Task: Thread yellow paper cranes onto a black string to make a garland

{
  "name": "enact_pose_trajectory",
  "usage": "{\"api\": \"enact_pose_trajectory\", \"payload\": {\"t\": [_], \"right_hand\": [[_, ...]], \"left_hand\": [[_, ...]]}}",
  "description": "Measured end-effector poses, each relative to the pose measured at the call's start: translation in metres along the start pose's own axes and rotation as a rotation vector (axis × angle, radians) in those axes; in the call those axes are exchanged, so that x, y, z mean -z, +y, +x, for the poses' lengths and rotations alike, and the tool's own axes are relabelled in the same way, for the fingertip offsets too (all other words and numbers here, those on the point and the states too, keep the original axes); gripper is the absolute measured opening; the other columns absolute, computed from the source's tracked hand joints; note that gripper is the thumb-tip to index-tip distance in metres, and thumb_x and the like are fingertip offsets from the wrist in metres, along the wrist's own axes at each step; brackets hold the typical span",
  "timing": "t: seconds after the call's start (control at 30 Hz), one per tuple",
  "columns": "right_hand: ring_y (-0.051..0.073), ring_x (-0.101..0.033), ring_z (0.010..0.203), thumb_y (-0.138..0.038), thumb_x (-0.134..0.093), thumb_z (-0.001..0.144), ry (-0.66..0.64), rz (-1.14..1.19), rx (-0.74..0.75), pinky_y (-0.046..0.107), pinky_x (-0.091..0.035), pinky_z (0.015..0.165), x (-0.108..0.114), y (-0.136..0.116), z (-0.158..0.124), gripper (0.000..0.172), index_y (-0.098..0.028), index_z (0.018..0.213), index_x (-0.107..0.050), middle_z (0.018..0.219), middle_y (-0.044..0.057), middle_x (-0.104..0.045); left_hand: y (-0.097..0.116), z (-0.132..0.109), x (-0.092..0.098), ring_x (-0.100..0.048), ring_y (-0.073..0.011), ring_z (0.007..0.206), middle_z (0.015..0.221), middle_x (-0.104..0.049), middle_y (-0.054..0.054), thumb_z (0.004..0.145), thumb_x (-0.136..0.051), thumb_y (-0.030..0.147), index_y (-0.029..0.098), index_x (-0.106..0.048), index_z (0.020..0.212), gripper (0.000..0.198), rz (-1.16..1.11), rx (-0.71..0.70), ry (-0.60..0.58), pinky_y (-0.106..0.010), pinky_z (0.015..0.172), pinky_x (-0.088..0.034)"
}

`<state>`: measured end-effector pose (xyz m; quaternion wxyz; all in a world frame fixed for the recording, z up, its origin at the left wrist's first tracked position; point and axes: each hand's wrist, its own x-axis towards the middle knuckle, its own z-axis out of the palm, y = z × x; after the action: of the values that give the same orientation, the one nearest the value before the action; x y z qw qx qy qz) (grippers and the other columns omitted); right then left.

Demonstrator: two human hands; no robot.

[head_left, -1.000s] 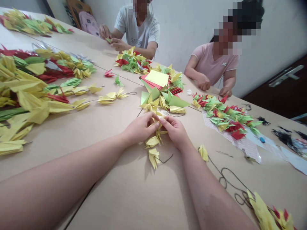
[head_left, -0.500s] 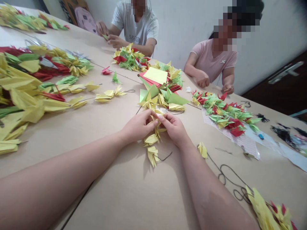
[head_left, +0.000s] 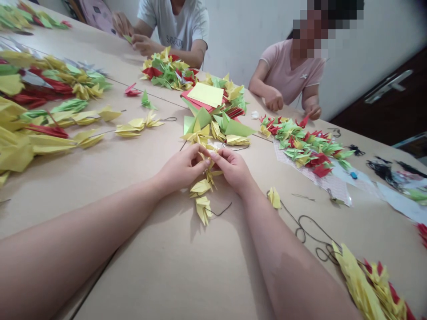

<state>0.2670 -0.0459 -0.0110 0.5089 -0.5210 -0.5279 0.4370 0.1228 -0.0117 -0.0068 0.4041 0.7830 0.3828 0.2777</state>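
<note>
My left hand point(head_left: 182, 171) and my right hand point(head_left: 234, 171) meet above the middle of the table, fingertips pinched together. Between them is a string of yellow paper cranes point(head_left: 203, 208), which both hands grip near its upper part. Two folded cranes hang below my fingers, and a dark cord end sticks out to the right of the lowest one. The exact spot under my fingertips is partly hidden. Just beyond lie more yellow cranes point(head_left: 196, 133) and green folded paper point(head_left: 238, 128).
A stack of square paper point(head_left: 206, 94) sits past my hands. Crane heaps lie left point(head_left: 50, 84) and right point(head_left: 308, 146). Loose dark cord point(head_left: 310, 229) curls beside my right forearm. Across the table, one person in white point(head_left: 173, 26) and another in pink point(head_left: 283, 66) use their hands.
The whole view has shifted slightly, so everything appears further left and higher. Both my hands keep their pinch on the yellow crane string, with little visible finger movement.
</note>
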Motion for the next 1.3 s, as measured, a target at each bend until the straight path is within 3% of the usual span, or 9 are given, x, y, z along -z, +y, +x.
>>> {"api": "enact_pose_trajectory", "payload": {"t": [0.43,1.07,1.3], "right_hand": [[0.008,-0.049,0.055,-0.039,-0.060,0.071,0.011,0.029,-0.026,0.020,-0.042,0.053,0.0011,0.0018,0.0004,0.024,-0.017,0.063,-0.052,0.059,-0.004,-0.051],[0.008,-0.057,0.060,-0.025,-0.062,0.064,-0.009,0.208,-0.092,0.021,-0.046,0.058,0.0005,-0.0014,0.0005,0.010,-0.018,0.069,-0.058,0.065,-0.004,-0.061],[0.007,-0.053,0.055,-0.021,-0.060,0.064,0.022,0.191,-0.070,0.020,-0.044,0.056,0.0003,-0.0007,0.0008,0.006,-0.018,0.069,-0.058,0.062,-0.005,-0.059]], "left_hand": [[-0.0045,0.0004,-0.0002,-0.042,-0.0084,0.051,0.057,-0.047,0.004,0.078,-0.049,0.039,0.018,-0.052,0.092,0.025,-0.029,-0.045,0.023,-0.020,0.048,-0.031],[-0.0038,0.0040,0.0029,-0.055,-0.0117,0.064,0.066,-0.057,0.001,0.074,-0.054,0.024,0.017,-0.051,0.087,0.016,-0.364,0.048,0.090,-0.023,0.057,-0.042],[-0.0060,0.0018,0.0035,-0.057,-0.0122,0.068,0.070,-0.057,0.001,0.074,-0.053,0.024,0.017,-0.051,0.087,0.014,-0.392,-0.038,0.058,-0.025,0.064,-0.045]]}}
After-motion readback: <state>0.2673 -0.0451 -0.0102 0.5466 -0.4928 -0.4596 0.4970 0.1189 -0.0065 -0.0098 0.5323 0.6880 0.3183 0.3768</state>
